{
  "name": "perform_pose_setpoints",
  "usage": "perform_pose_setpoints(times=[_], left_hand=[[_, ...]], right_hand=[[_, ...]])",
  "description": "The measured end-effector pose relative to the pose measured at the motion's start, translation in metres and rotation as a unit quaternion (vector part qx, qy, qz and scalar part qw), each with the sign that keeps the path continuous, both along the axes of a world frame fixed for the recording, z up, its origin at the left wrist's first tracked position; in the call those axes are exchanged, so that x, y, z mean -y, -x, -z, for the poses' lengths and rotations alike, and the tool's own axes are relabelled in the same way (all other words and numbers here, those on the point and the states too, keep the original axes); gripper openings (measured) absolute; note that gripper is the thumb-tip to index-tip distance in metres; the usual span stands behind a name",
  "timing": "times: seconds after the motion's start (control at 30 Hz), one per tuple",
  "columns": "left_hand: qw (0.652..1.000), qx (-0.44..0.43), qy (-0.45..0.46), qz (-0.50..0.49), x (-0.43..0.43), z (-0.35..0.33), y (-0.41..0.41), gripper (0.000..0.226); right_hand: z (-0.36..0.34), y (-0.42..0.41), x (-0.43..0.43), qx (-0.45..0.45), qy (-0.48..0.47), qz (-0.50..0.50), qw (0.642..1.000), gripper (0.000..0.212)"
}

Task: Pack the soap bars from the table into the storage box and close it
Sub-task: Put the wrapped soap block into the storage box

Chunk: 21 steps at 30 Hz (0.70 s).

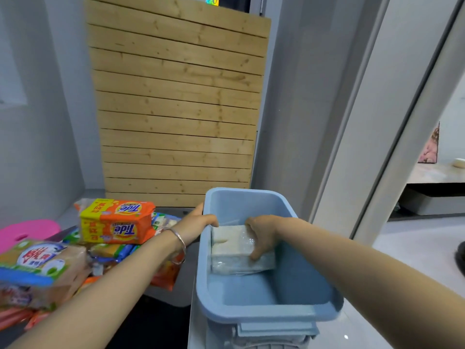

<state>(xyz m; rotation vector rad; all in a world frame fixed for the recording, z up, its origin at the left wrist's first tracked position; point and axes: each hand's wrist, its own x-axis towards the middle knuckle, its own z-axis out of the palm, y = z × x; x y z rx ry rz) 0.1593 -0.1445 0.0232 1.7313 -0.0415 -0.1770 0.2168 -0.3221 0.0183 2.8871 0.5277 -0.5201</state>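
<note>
A light blue storage box (266,309) stands open in front of me, its lid not on it. Inside, against the left wall, sits a clear-wrapped pack of pale soap bars (232,250). My right hand (263,234) reaches into the box and grips that pack from its right side. My left hand (198,221), with a bangle on the wrist, holds the box's left rim. On the table to the left lie more soap packs: an orange and yellow Tide pack (118,221) on top, and a beige pack with a red label (40,268) nearer to me.
Several other wrapped soap packs (113,253) are piled under and around the Tide pack. A pink plastic item (27,231) lies at the far left. A wooden slat panel (176,109) leans on the wall behind. Pale floor and a doorway lie to the right.
</note>
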Motion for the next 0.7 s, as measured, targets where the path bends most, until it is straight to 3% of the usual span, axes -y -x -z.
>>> perform_pose_setpoints(times=[0.1, 0.27, 0.33, 0.4, 0.47, 0.53, 0.6, 0.7], left_hand=[[1.0, 0.007, -0.008, -0.002, 0.002, -0.002, 0.003, 0.05], [1.0, -0.002, -0.013, -0.014, 0.001, 0.002, 0.003, 0.052], [1.0, -0.006, -0.005, -0.02, 0.001, 0.003, 0.002, 0.055], [1.0, -0.012, 0.005, -0.027, 0.001, 0.006, 0.001, 0.049], [0.999, -0.018, 0.005, -0.035, 0.002, 0.007, 0.002, 0.041], [0.999, -0.023, 0.013, -0.036, 0.003, 0.008, 0.003, 0.036], [0.999, -0.025, 0.016, -0.038, 0.003, 0.008, 0.004, 0.033], [0.999, -0.026, 0.009, -0.032, 0.002, 0.008, 0.005, 0.035]], right_hand=[[0.007, 0.0, -0.001, -0.031, 0.014, 0.013, 0.999, 0.073], [0.002, 0.004, -0.002, -0.01, 0.022, 0.001, 1.0, 0.082], [-0.008, 0.012, -0.003, 0.007, -0.022, -0.019, 1.0, 0.087], [-0.023, 0.022, -0.002, 0.0, -0.147, -0.021, 0.989, 0.077], [-0.032, 0.031, -0.001, -0.066, -0.297, 0.007, 0.953, 0.048], [-0.03, 0.039, -0.002, -0.193, -0.349, 0.057, 0.915, 0.035], [-0.022, 0.042, -0.001, -0.272, -0.298, 0.103, 0.909, 0.046], [-0.014, 0.038, 0.0, -0.286, -0.273, 0.158, 0.905, 0.065]])
